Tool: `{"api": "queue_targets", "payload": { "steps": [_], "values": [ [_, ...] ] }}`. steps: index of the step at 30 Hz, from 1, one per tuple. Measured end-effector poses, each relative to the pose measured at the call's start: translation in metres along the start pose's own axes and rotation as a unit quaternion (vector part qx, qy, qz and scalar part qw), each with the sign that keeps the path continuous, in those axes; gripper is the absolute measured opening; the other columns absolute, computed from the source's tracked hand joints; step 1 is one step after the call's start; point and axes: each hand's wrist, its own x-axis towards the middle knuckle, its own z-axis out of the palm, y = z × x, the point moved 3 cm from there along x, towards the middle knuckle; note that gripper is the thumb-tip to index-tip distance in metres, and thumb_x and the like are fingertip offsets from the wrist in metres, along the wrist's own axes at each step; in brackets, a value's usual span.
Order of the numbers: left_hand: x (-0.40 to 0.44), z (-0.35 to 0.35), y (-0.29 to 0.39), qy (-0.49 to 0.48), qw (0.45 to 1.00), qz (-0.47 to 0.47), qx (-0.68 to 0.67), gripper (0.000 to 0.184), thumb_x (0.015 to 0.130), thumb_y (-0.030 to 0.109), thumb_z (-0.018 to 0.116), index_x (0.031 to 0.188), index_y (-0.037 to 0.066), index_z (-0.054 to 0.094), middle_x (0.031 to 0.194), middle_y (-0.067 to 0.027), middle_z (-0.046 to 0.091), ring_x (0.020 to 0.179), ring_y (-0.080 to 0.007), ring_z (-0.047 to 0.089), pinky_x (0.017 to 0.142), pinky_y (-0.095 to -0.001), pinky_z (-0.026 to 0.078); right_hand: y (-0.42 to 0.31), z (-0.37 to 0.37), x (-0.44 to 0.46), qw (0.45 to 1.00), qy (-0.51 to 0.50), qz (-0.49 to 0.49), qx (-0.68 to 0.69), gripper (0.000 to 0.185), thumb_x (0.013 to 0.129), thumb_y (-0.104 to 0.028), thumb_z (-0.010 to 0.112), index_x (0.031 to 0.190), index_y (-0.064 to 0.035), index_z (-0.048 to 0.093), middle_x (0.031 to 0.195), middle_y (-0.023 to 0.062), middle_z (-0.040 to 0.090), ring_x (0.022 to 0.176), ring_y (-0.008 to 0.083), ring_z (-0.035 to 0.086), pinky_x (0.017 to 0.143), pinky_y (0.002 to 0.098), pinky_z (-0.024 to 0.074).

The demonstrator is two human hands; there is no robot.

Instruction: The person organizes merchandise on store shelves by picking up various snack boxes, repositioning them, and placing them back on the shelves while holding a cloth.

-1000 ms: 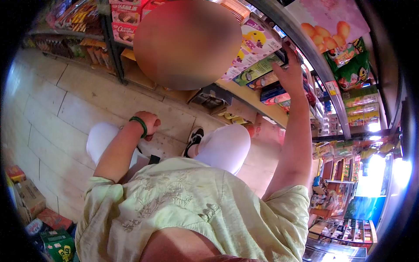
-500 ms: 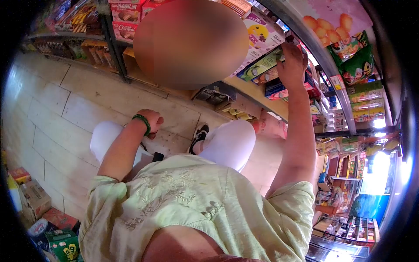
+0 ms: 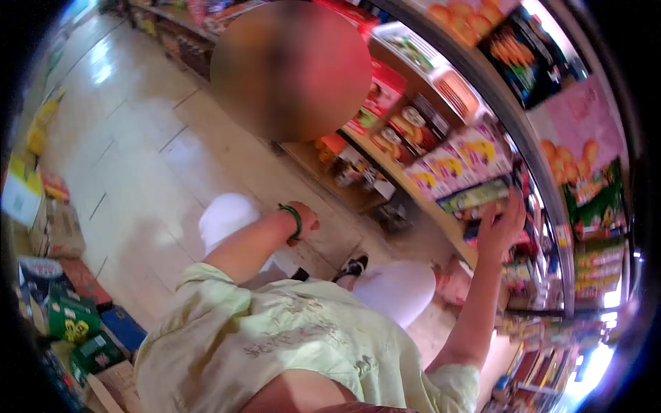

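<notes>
My left hand (image 3: 303,221), with a green bracelet at the wrist, is curled closed above the floor in front of my knee. Nothing shows in it. On the right, my right hand (image 3: 502,224) reaches to the shelf, thumb and fingers apart, beside a flat green box (image 3: 475,198). Whether its fingertips touch the dark boxes behind them is hard to tell through the blur. Just above the green box stand white and purple boxes with a yellow cartoon figure (image 3: 451,165).
Brown boxes (image 3: 411,131) and red boxes (image 3: 381,89) continue along the shelf (image 3: 385,155). Snack bags (image 3: 592,199) hang at the right. Cartons and green packages (image 3: 72,313) are piled on the tiled floor (image 3: 138,172) at the left. A blurred oval covers the top middle.
My view has turned, so shelf goods have shifted right and down. My right hand has drawn back slightly from the boxes, its fingers spreading. My left hand stays closed.
</notes>
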Motion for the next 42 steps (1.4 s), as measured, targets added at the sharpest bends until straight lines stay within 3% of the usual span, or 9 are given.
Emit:
{"api": "queue_targets", "payload": {
  "steps": [9,15,21,23,33,35,37,39,42],
  "values": [
    [0.008,-0.004,-0.003,0.102,0.992,-0.016,-0.071,0.038,0.085,0.038,0.043,0.098,0.006,0.059,0.100,-0.0168,0.062,0.093,-0.0338,0.058,0.080,-0.0432,0.045,-0.108,0.039,-0.143,0.921,-0.211,0.163,0.283,0.024,0.072,0.000,0.052,0.095,-0.0026,0.055,0.080,0.0142,0.056,0.072,0.0266,0.055,0.065,0.0364,0.0449],
    [-0.015,-0.017,0.006,0.231,0.944,0.043,-0.230,0.054,0.087,0.052,0.043,0.109,0.004,0.057,0.108,-0.0188,0.060,0.101,-0.0334,0.056,0.088,-0.0406,0.042,-0.147,0.039,-0.152,0.832,-0.413,0.097,0.357,0.031,0.078,-0.013,0.059,0.106,-0.0007,0.055,0.097,0.0149,0.059,0.090,0.0275,0.059,0.077,0.0358,0.0476],
    [-0.029,-0.025,0.011,0.166,0.802,0.217,-0.532,0.056,0.092,0.050,0.039,0.126,0.007,0.048,0.121,-0.0103,0.056,0.112,-0.0197,0.050,0.097,-0.0318,0.036,-0.177,0.039,-0.135,0.812,-0.411,0.095,0.404,0.038,0.083,-0.021,0.058,0.116,-0.0043,0.052,0.105,0.0189,0.057,0.097,0.0317,0.058,0.083,0.0382,0.0458],
    [-0.035,-0.030,0.016,0.135,0.678,0.321,-0.647,0.051,0.092,0.047,0.042,0.123,0.008,0.051,0.119,-0.0038,0.056,0.108,-0.0141,0.050,0.095,-0.0298,0.037,-0.181,0.049,-0.136,0.812,-0.416,0.116,0.392,0.036,0.083,-0.022,0.058,0.113,-0.0030,0.053,0.101,0.0194,0.058,0.095,0.0345,0.056,0.083,0.0402,0.0451],
    [-0.009,-0.022,0.008,0.126,0.750,0.296,-0.579,0.048,0.087,0.036,0.055,0.123,0.004,0.048,0.116,-0.0085,0.057,0.107,-0.0195,0.052,0.094,-0.0307,0.038,-0.186,0.104,-0.121,0.880,-0.395,0.009,0.265,0.016,0.077,-0.014,0.061,0.086,-0.0006,0.058,0.082,0.0150,0.060,0.080,0.0269,0.061,0.071,0.0345,0.0482],
    [-0.009,-0.024,-0.005,0.281,0.842,0.147,-0.436,0.044,0.083,0.027,0.060,0.117,0.000,0.050,0.109,-0.0161,0.060,0.103,-0.0246,0.056,0.089,-0.0336,0.042,-0.185,0.122,-0.127,0.870,-0.411,0.015,0.271,0.017,0.077,-0.014,0.062,0.087,-0.0011,0.059,0.082,0.0144,0.060,0.080,0.0256,0.062,0.071,0.0336,0.0485],
    [-0.006,-0.020,-0.011,0.302,0.858,0.091,-0.406,0.045,0.084,0.031,0.057,0.114,-0.002,0.050,0.106,-0.0224,0.059,0.101,-0.0329,0.056,0.086,-0.0383,0.044,-0.189,0.132,-0.123,0.823,-0.392,0.054,0.409,0.020,0.079,-0.017,0.064,0.090,-0.0022,0.059,0.085,0.0131,0.061,0.083,0.0226,0.062,0.073,0.0312,0.0485],
    [-0.025,-0.034,-0.014,0.328,0.843,0.035,-0.425,0.047,0.086,0.038,0.053,0.113,-0.001,0.050,0.107,-0.0231,0.058,0.103,-0.0365,0.054,0.087,-0.0406,0.043,-0.198,0.140,-0.112,0.779,-0.439,0.082,0.440,0.027,0.077,-0.021,0.063,0.095,-0.0028,0.057,0.097,0.0190,0.059,0.089,0.0329,0.058,0.077,0.0390,0.0466],
    [-0.019,-0.033,-0.020,0.310,0.856,0.014,-0.414,0.048,0.089,0.039,0.048,0.118,0.001,0.049,0.111,-0.0216,0.057,0.105,-0.0376,0.053,0.090,-0.0407,0.042,-0.212,0.143,-0.094,0.667,-0.490,0.176,0.533,0.039,0.078,-0.026,0.065,0.107,-0.0010,0.056,0.097,0.0153,0.062,0.088,0.0253,0.061,0.079,0.0358,0.0471]
  ]
}}
